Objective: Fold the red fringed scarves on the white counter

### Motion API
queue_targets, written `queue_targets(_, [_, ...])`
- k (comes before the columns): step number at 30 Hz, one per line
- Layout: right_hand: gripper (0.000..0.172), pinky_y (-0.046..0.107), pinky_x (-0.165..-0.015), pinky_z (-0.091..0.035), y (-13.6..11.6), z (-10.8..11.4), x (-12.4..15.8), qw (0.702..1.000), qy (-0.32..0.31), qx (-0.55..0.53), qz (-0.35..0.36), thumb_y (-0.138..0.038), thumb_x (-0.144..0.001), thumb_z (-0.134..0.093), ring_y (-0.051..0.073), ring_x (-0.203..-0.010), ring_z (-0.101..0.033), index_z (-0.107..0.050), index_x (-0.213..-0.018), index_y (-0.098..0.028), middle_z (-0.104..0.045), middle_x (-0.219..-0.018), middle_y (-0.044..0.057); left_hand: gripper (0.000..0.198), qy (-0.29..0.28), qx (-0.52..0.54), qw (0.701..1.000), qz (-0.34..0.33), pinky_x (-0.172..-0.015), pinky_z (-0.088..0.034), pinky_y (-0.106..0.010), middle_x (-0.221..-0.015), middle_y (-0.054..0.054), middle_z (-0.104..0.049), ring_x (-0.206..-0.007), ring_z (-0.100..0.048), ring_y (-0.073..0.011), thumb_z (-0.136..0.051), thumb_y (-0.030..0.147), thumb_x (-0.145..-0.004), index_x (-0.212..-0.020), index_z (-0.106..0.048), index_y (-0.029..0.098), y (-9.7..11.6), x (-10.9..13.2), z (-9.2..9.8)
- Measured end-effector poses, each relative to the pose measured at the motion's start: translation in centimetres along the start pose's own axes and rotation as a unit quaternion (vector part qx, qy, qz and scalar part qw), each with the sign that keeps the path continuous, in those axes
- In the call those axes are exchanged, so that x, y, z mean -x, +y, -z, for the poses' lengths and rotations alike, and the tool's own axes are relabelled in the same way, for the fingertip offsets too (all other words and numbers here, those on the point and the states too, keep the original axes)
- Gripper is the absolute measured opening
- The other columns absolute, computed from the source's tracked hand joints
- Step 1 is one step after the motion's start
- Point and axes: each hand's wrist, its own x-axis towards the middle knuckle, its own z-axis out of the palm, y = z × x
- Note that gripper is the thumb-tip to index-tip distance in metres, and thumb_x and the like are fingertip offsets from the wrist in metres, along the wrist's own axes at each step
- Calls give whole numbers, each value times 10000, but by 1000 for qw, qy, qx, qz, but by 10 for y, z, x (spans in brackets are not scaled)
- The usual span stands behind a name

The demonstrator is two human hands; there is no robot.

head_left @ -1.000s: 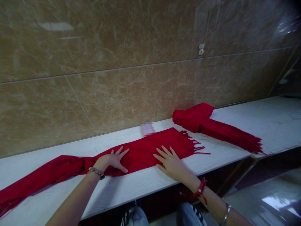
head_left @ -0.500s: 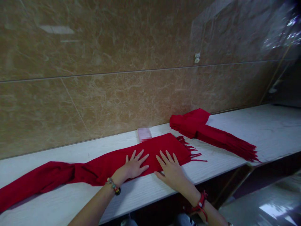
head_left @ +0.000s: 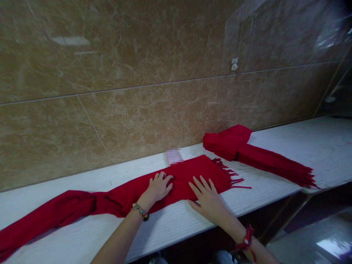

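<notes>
A long red scarf (head_left: 187, 179) lies along the white counter, spread flat at its fringed right end and bunched and twisted toward the left. My left hand (head_left: 158, 187), with a beaded bracelet at the wrist, rests on the flat part, its fingers bent but apart. Nearer the fringe, my right hand (head_left: 207, 201) lies flat on the cloth with fingers spread; a red cord bracelet circles that wrist. Neither hand grips the fabric.
Another red scarf (head_left: 247, 152), folded in a bent shape, lies to the right near the wall. A small pale pink item (head_left: 173, 157), blurred out, sits behind the flat scarf. The white counter (head_left: 176, 223) runs along a brown marble-tiled wall (head_left: 154, 117).
The fingers of my left hand have curled in from being spread flat. My right hand keeps its place on the scarf. The whole view has shifted slightly.
</notes>
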Motion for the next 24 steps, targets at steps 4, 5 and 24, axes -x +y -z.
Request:
queue_targets(4, [544, 519, -980, -175, -1, 0, 0, 1000, -4, 0, -2, -484, -800, -421, 325, -1232, -265, -448, -1249, -177, -383, -1330, 121, 435, -20, -52, 976, 208, -738, -415, -509, -1213, -177, -425, -1048, -438, -350, -331, 386, -844, -1233, -428, 218, -18, -7, 4])
queue_targets(5, [547, 519, -980, -177, -1, 0, -1, 1000, -4, -1, -2, -486, -799, -422, 326, -1231, -268, -450, -1248, -174, -386, -1328, 122, 434, -15, -54, 975, 216, -738, -419, -502, -1213, -186, -425, -1044, -443, -350, -339, 359, -842, -1236, -426, 200, -16, -6, 5])
queue_targets(24, [534, 519, -975, -188, 0, -1, 0, 1000, 5, 17, 2, -461, -799, -433, 321, -1234, -265, -447, -1249, -173, -393, -1322, 127, 587, -32, 0, 972, 234, -961, -224, -545, -1416, -160, -177, -1271, -163, -372, -252, 530, -847, -1349, -242, 226, -62, 13, -19])
